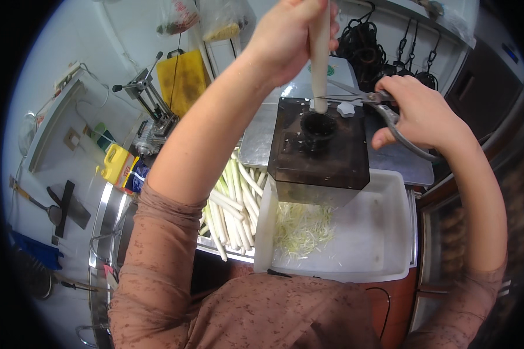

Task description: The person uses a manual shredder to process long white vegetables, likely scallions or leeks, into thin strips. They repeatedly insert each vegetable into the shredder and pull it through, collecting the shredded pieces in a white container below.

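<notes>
My left hand [288, 41] grips a long pale rod [320, 61], which looks like a wooden pusher. Its lower end is just above the round black feed opening [318, 125] of a boxy shredding machine [318, 168] with a dark translucent cover. In my right hand [423, 111] is a pair of metal scissors [369, 97], blades parted and their tips beside the rod; whether they touch it cannot be told. Below the machine, fine pale-green shreds [303, 231] lie in a white plastic tub [367, 253]. Trimmed scallion stalks [231, 209] are heaped to its left.
A silver metal surface [255, 146] extends behind the machine. At left are a yellow jug [117, 165], a lever-operated press [150, 100] and a yellow cutting board [183, 80]. Black hooked clips [367, 48] hang on the back wall. Cleavers [72, 207] hang at far left.
</notes>
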A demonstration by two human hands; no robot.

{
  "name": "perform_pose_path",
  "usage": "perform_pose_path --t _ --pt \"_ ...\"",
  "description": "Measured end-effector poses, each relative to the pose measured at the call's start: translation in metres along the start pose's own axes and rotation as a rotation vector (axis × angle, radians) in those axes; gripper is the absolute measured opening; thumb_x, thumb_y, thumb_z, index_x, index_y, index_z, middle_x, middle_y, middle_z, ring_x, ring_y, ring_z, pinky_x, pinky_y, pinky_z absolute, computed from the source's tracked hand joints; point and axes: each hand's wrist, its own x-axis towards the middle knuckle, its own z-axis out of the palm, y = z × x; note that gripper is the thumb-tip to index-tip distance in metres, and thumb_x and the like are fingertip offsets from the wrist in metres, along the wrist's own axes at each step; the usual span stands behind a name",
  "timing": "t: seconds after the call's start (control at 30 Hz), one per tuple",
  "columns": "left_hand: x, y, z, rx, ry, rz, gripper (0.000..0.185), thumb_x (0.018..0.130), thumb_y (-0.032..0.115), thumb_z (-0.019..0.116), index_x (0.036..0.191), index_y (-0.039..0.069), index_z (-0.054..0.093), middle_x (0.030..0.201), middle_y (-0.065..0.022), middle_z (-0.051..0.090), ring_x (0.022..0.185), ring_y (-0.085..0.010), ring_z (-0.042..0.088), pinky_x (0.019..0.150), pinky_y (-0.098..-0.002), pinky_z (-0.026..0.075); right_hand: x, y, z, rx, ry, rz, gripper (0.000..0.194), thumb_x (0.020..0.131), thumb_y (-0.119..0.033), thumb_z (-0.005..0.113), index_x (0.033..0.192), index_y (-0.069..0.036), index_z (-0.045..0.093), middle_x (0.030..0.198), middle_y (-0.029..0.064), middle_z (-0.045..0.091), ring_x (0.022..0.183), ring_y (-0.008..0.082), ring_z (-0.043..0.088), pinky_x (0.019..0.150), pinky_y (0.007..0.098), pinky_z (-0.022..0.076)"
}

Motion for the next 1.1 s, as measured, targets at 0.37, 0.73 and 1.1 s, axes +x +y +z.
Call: perform_pose_path --t 0.37,0.73,1.1 --pt "-0.033 -0.040 -0.003 0.112 0.187 -0.097 0.027 0.106 0.032 0.058 0.122 0.010 0.059 0.094 0.0001 0.054 0.093 -0.0129 0.056 0.089 -0.0368 0.049 0.016 0.003 0.047 -0.185 -0.038 -0.177 0.055 0.073 -0.051 0.085 0.095 -0.003 0.069 0.090 0.0157 0.071 0.090 0.0362 0.070 0.078 0.0442 0.0562" --pt "-0.042 -0.033 -0.008 0.470 0.171 -0.193 0.033 0.093 0.026 0.078 0.120 0.008 0.068 0.106 -0.0006 0.069 0.104 -0.0125 0.060 0.101 -0.0327 0.043 0.015 -0.001 0.024 -0.025 0.057 -0.111 0.079 0.066 -0.061 0.087 0.116 -0.004 0.065 0.109 0.0157 0.067 0.106 0.0366 0.066 0.088 0.0452 0.0542" --pt "-0.027 0.017 -0.032 0.796 0.135 -0.035 0.053 0.094 0.029 0.077 0.136 0.008 0.055 0.114 -0.0127 0.073 0.106 -0.0217 0.071 0.096 -0.0381 0.054 0.020 -0.003 0.050 -0.279 0.037 -0.221 0.050 0.071 -0.044 0.086 0.098 -0.006 0.070 0.093 0.0148 0.069 0.086 0.0342 0.071 0.075 0.0436 0.0567"
